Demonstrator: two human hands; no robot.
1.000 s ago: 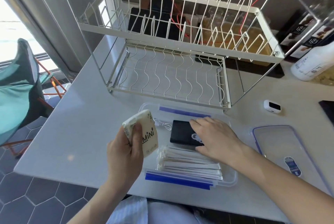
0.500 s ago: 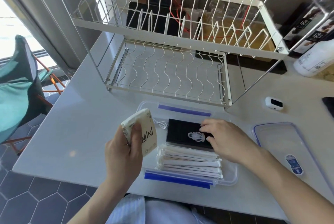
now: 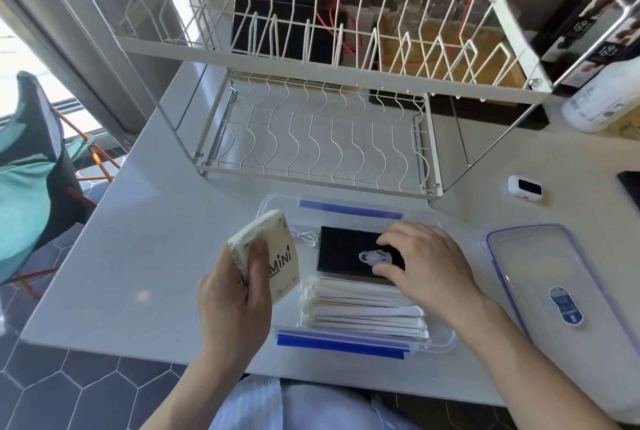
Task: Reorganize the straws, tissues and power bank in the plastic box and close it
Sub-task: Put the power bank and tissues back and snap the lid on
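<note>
A clear plastic box (image 3: 446,343) with blue latches lies open on the white table near its front edge. Inside it, a black power bank (image 3: 343,253) lies at the back with a thin white cable (image 3: 304,237) at its left, and a stack of paper-wrapped straws (image 3: 360,308) fills the front. My right hand (image 3: 426,266) rests over the power bank's right end, fingers bent and touching it. My left hand (image 3: 232,301) holds a cream tissue pack (image 3: 273,256) upright, above the box's left edge.
The box's clear lid (image 3: 540,273) lies on the table to the right. A white two-tier wire dish rack (image 3: 322,138) stands right behind the box. A small white device (image 3: 524,187) and a white bottle (image 3: 602,100) are at the far right. A teal chair (image 3: 24,169) stands left of the table.
My right hand has slid to the right along the power bank, uncovering most of its top. The tissue pack in my left hand has stayed in about the same spot.
</note>
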